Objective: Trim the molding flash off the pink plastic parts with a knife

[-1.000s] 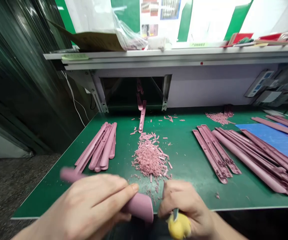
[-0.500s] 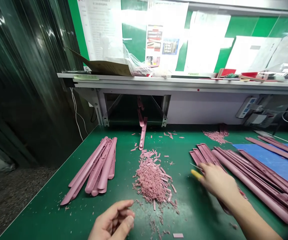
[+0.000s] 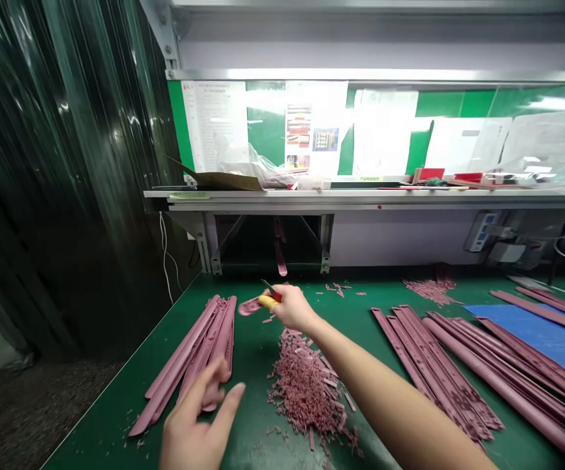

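Note:
My right hand [image 3: 292,307] reaches to the far middle of the bench, closed around a small knife [image 3: 271,299] with a yellow and red handle, its blade pointing up and left. A pink plastic strip [image 3: 249,306] sticks out to the left beside that hand; whether the fingers grip it I cannot tell. In the lower left my left hand [image 3: 201,418] is open, thumb and fingers apart and slightly blurred, with nothing in it. It is nearest to a bundle of long pink plastic pieces [image 3: 191,359], partly covering their near ends.
A heap of pink shavings [image 3: 306,385] lies mid-bench under my right forearm. More long pink pieces [image 3: 439,365] lie in rows at the right, beside a blue sheet [image 3: 537,336]. Behind stands a chute opening [image 3: 247,245] with pink pieces, below a shelf [image 3: 360,201].
My right hand has moved with the knife from the right-hand pieces to the strip near the chute. My left hand has opened wider and shifted slightly left. The view has tilted up.

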